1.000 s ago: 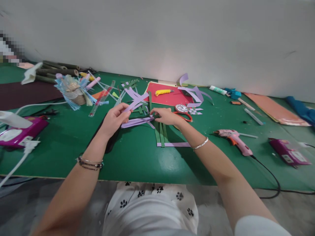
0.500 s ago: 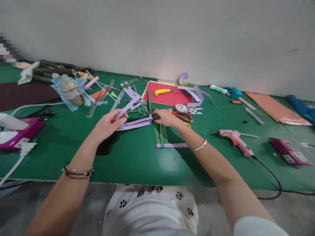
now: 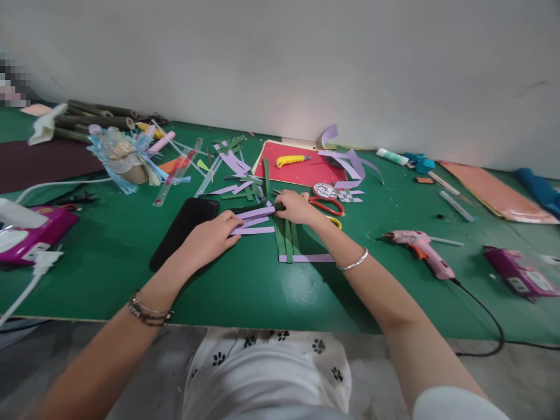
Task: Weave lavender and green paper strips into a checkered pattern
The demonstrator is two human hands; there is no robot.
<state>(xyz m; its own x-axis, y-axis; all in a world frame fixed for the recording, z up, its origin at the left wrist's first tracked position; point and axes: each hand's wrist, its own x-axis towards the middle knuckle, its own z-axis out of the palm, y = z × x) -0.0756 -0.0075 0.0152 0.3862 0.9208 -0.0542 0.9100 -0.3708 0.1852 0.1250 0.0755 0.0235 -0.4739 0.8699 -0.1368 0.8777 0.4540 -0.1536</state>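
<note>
My left hand (image 3: 212, 236) is closed on the left ends of several purple paper strips (image 3: 258, 221), fingers pressed together on the table. My right hand (image 3: 294, 207) pinches dark green paper strips where they meet the purple ones; its fingertips are partly hidden. Below that hand, green strips (image 3: 287, 242) hang toward me and cross a purple strip (image 3: 312, 258) lying flat. Red-handled scissors (image 3: 328, 205) lie partly under my right hand. Beside my left wrist is a black phone (image 3: 184, 230).
Behind the hands are woven strip scraps (image 3: 231, 157), red paper (image 3: 284, 172) and a yellow utility knife (image 3: 292, 160). On the right lie a pink glue gun (image 3: 422, 248) and a purple power strip (image 3: 520, 271). Another purple power strip (image 3: 48, 233) sits left, near a ruler (image 3: 178, 172).
My left hand has come down and slightly right, laying the raised purple strip alongside the others. The phone now shows more fully. My right hand stays nearly in place.
</note>
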